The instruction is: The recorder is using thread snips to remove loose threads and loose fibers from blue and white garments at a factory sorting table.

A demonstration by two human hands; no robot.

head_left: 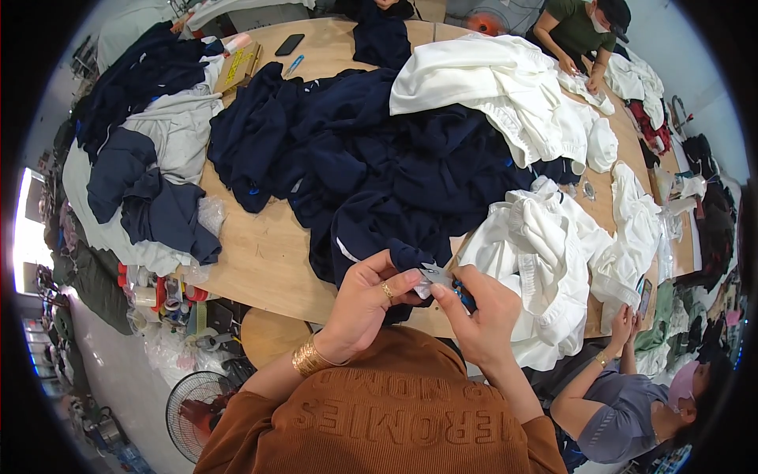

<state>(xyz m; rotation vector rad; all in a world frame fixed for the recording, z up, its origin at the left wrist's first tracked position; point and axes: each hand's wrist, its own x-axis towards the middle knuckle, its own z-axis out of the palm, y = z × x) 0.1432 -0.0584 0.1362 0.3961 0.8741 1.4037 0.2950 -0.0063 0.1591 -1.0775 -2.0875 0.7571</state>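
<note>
Close in front of my body, my left hand (365, 296) pinches the edge of a dark navy garment (367, 225), between thumb and fingers. Closed around small thread snips (437, 275) with silver blades and blue handles is my right hand (488, 314). The blades reach to the left fingertips, at a small white bit on the navy cloth. What exactly lies between the blades is too small to tell. The rest of this garment runs into a large navy heap on the wooden table (257, 257).
White garments (545, 261) lie to the right, with another white pile (482, 75) behind. Grey and navy clothes (166, 134) cover the left side. A phone (290, 44) and a blue pen-like tool (295, 65) lie far off. Co-workers (632, 411) handle white cloth; a fan (197, 411) stands lower left.
</note>
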